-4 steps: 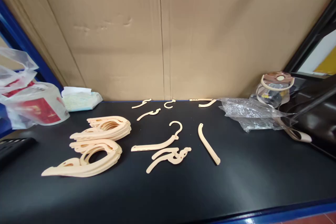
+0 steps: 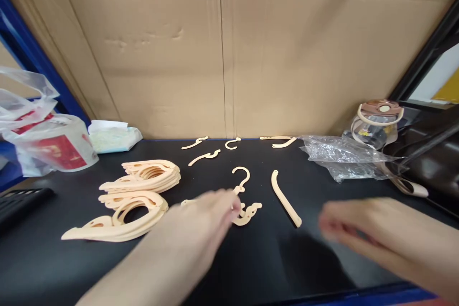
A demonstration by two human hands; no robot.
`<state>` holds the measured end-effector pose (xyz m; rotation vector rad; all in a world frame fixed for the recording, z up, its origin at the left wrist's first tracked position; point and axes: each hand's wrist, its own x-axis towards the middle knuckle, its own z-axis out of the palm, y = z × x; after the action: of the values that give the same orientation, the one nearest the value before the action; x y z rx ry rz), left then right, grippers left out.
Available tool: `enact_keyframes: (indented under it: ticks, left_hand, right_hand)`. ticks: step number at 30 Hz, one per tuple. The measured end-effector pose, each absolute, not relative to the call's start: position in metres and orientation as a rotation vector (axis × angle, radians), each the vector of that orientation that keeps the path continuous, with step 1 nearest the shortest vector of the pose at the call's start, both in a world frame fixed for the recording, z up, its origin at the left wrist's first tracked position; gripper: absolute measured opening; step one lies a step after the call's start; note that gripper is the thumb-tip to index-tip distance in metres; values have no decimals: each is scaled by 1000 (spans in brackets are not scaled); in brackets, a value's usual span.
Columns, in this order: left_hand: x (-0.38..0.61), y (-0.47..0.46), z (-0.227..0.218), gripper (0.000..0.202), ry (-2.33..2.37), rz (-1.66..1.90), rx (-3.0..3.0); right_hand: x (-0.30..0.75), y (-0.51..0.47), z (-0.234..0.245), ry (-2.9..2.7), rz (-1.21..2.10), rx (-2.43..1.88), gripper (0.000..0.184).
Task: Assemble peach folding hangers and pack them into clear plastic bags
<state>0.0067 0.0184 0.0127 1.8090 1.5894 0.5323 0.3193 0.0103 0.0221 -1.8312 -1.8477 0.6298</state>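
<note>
My left hand, blurred, is over the cream plastic hanger parts in the middle of the table. Below and beyond it show the open hook of a hanger piece and a smaller curved clip-like part. Its fingers are mostly hidden, so I cannot tell whether they touch anything. My right hand is smeared by motion above the table at the right. Closest to it lies a single curved hanger arm, apart from the hand.
Stacks of folded hangers lie at the left. More loose hanger parts are along the back, before a cardboard wall. Clear plastic wrap and a transparent bottle stand right; a bagged tub and tissue pack left.
Both my hands have come into view from the near side, the left one covering part of the central hanger pieces. The pieces themselves appear unmoved; the view has shifted slightly.
</note>
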Motion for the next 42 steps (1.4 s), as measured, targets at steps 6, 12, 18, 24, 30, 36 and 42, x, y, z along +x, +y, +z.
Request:
enact_keyframes:
  ticks: [6, 12, 18, 24, 30, 36, 42]
  left_hand:
    - [35, 84, 42, 22, 1547, 221, 2401]
    - [33, 83, 20, 18, 1521, 179, 2399]
    - [35, 84, 10, 13, 1590, 366, 2251]
    - [37, 85, 6, 17, 1429, 686, 2102]
    - [40, 87, 3, 20, 1228, 930, 1846]
    - [41, 82, 1, 22, 1151, 896, 1810]
    - [45, 76, 6, 25, 1160, 871, 1704]
  right_hand:
    - [274, 79, 24, -2624, -255, -1655, 36]
    - [266, 90, 5, -2563, -150, -1642, 21]
    - [276, 92, 5, -2395, 170, -1527, 12]
    - [273, 89, 4, -2374, 298, -1274, 14]
    - [270, 88, 1, -2379, 317, -1194, 9]
    - [269, 89, -3, -2313, 503, -1168, 15]
    - [268, 89, -6, -2294, 515, -1141, 15]
